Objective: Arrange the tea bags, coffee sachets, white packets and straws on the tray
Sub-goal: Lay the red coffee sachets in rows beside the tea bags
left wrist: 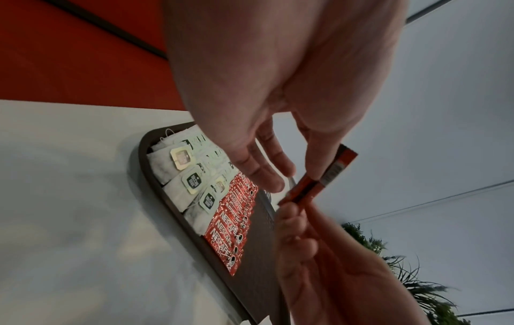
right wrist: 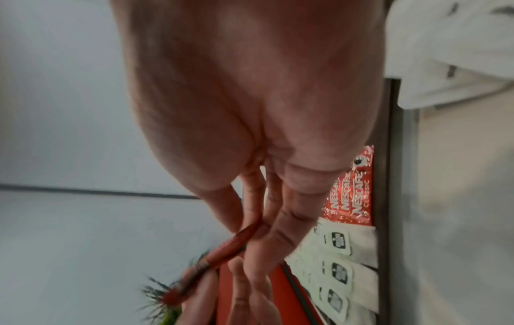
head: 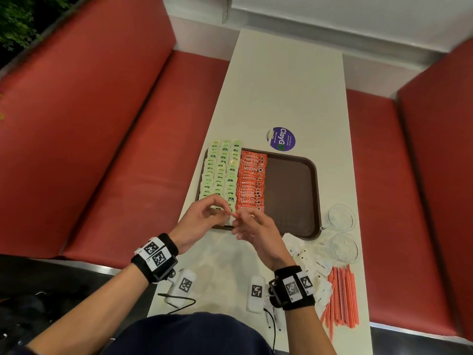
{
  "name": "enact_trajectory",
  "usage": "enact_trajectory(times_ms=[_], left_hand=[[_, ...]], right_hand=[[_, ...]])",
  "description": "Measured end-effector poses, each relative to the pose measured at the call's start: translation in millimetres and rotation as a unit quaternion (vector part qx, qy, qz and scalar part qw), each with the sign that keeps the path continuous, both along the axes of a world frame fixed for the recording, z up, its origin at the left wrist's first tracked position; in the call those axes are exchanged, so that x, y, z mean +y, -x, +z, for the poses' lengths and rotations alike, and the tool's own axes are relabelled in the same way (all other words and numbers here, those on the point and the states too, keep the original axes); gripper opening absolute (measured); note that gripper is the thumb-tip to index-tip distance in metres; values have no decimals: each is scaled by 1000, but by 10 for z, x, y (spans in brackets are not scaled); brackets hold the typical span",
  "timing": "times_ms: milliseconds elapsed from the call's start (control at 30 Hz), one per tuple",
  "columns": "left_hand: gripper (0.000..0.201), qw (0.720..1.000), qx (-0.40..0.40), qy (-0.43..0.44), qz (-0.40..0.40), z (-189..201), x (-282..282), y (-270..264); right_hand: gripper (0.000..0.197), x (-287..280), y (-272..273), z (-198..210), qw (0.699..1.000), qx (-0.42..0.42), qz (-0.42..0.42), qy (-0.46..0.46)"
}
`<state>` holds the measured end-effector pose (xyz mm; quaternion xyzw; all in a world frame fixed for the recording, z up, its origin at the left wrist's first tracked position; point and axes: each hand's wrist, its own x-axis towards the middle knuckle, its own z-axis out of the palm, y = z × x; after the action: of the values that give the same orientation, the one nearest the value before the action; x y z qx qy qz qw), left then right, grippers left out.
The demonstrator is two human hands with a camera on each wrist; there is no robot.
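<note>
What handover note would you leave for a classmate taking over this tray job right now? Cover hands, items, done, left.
Left hand and right hand pinch one coffee sachet between them, above the tray's near edge.
Done: three columns of tea bags and one column of coffee sachets fill the tray's left half.
Left: place the held sachet; white packets and straws lie on the table by the right wrist. The tray's right half is bare.

sachet print: blurred, unreadable
tray's near-left corner: hidden under both hands
straws: count indistinct
white packets' lettering: too small
</note>
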<state>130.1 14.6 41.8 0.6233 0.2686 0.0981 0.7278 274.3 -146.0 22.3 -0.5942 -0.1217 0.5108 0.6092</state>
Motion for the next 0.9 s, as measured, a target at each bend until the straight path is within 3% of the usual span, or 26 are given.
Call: enact_trajectory(times_ms=[100,267,367,467,700,800,900], left_hand=[[4,1000,6,17,9,25,7,10],[26,987,29,147,51,52,16,-11],[12,996,24,74,52,43,-6,-17],[20,998,52,-19,28,30,-18,-21],[21,991,82,-109,-4,-23,-42,-48],[19,985,96,-141,-4,-65,-77,-119],[16,972,112,-208,5,-152,-63,-160]], right_hand=[[18,-20,-14,14,997,-36,-55,-35],[12,-51,-2,86,984,-161,-77,-9],[14,-65,36,144,981,-173,-86,-12],[24,-100,39,164,984,-148,-95,-8],[15,-314,-121,55,984,-169,-39,37],[9,-345,-184,-21,971,-223,-16,78],[8,-382,-339,-197,934,-326,-20,142]])
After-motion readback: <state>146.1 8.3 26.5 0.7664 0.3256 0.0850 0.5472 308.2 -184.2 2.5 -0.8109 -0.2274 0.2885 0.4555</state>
